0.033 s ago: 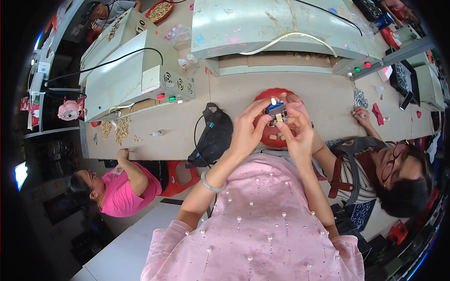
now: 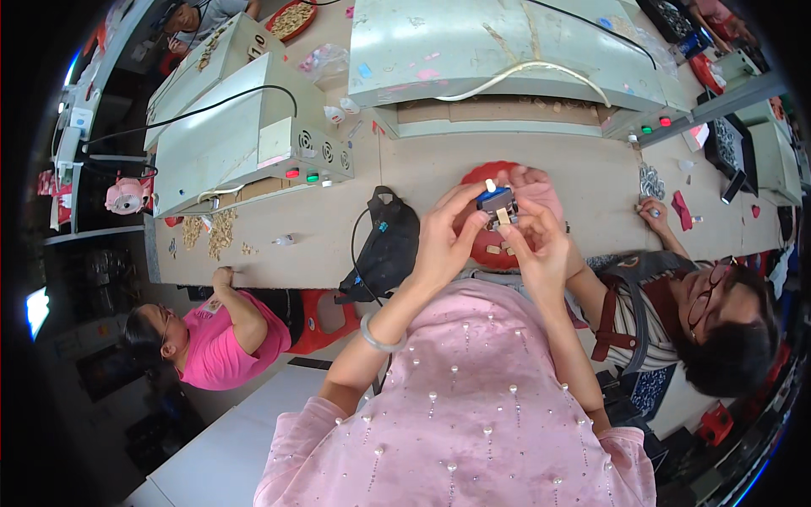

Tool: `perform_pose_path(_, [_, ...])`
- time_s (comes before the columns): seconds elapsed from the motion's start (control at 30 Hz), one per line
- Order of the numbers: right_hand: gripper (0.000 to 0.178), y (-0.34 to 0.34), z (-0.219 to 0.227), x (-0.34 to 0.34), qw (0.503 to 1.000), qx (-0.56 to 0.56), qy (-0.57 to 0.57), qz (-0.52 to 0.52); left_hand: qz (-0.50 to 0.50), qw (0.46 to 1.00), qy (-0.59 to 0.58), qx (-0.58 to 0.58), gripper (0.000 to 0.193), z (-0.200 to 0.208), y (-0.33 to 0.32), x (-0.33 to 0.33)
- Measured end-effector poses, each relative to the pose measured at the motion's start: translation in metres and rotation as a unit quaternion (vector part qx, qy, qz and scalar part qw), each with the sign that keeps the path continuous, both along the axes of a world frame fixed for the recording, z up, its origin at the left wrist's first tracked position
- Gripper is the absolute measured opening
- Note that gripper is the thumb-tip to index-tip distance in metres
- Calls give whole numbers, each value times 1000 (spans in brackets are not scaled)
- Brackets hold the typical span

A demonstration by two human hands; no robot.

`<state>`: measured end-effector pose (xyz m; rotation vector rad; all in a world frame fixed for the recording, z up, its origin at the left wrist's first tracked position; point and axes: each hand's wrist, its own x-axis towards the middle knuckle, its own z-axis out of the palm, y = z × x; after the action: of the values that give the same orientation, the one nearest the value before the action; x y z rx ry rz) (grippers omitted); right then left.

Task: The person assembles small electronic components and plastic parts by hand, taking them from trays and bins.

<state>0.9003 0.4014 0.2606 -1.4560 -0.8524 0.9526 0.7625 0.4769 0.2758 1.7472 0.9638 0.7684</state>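
Observation:
Between both hands, over a red tray (image 2: pixel 487 256), is a small dark grey and blue device (image 2: pixel 497 201) with a white knob on top. My left hand (image 2: pixel 446 232) grips it from the left, thumb and fingers closed on its side. My right hand (image 2: pixel 542 245) pinches a small tan block (image 2: pixel 504 216) against the device's near face; whether the block is fixed to it I cannot tell. Several tan blocks (image 2: pixel 493 249) lie in the tray below. Behind my right hand another hand (image 2: pixel 541 193) shows, partly hidden, seemingly the right-hand neighbour's.
Left of my hands a black bag (image 2: pixel 384 245) with a cable lies at the table edge. A long pale green machine (image 2: pixel 507 59) stands ahead, another machine (image 2: pixel 228 135) to the left. Seated persons are close on the left (image 2: pixel 236 338) and right (image 2: pixel 676 313). Metal parts (image 2: pixel 650 182) lie at right.

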Motion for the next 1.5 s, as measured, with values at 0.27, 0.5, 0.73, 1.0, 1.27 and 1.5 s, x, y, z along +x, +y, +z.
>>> perform_pose_path(0.27, [38, 0, 41, -25, 994, 34, 82, 61, -3, 933, -276, -231, 43, 23, -13, -28])
perform_pose_path(0.5, [30, 0, 48, -20, 966, 82, -237, 70, 25, 995, -70, -63, 43, 29, -21, -39])
perform_pose_path(0.73, [17, -3, 40, -25, 995, 76, -6, 69, -3, 996, 4, 87, 44, 39, -25, -39])
perform_pose_path(1.0, [11, -2, 38, -31, 988, 79, 90, 95, 2, 994, 27, 106, 42, 45, -24, -48])
perform_pose_path(1.27, [13, 1, 34, -33, 988, 80, 48, 122, -3, 999, 7, 34, 46, 43, -26, -55])
perform_pose_path(1.5, [10, 1, 34, -33, 988, 80, 50, 124, -15, 999, 3, 41, 45, 43, -24, -56])
